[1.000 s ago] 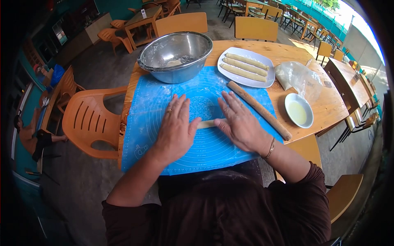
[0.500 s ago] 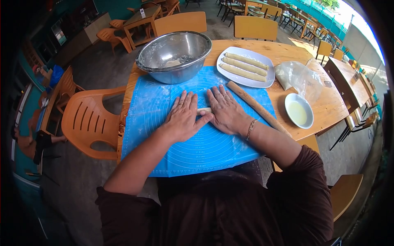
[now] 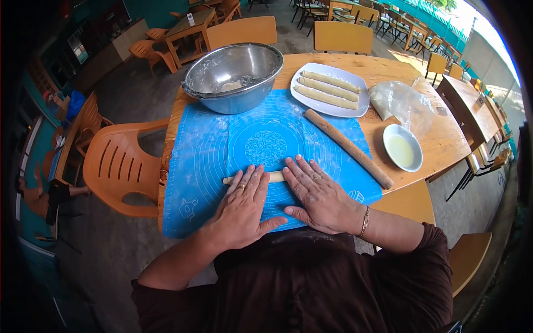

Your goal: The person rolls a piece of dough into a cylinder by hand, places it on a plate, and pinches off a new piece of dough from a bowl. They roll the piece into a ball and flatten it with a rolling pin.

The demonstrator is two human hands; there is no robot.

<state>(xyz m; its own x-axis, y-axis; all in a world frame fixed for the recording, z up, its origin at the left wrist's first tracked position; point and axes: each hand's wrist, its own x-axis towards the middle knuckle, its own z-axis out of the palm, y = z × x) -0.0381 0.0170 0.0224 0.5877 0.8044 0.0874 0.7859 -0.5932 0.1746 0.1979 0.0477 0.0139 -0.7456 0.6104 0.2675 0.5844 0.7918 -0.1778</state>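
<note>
A pale dough strip point(image 3: 276, 176) lies crosswise on the blue printed mat point(image 3: 194, 150). My left hand point(image 3: 240, 211) rests palm down on its left part, fingers stretched out, and the strip's left end sticks out beyond them. Flat over the right part is my right hand point(image 3: 322, 200), fingers spread, hiding that end. Between the hands a short piece of dough shows. A wooden rolling pin point(image 3: 348, 149) lies slanted at the mat's right side. Behind it, a white plate point(image 3: 359, 109) bears three dough rolls point(image 3: 327, 92).
A floury metal bowl point(image 3: 233, 100) stands at the mat's back left. On the right are a plastic bag of flour point(image 3: 402, 102) and a small white bowl point(image 3: 403, 147) of pale liquid. An orange chair point(image 3: 119, 166) stands left of the table point(image 3: 444, 141). A person point(image 3: 36, 197) is at the far left.
Both hands have moved back toward my body, rolling the dough with them. More of the strip now shows, including its left end, and the mat's round centre print is uncovered.
</note>
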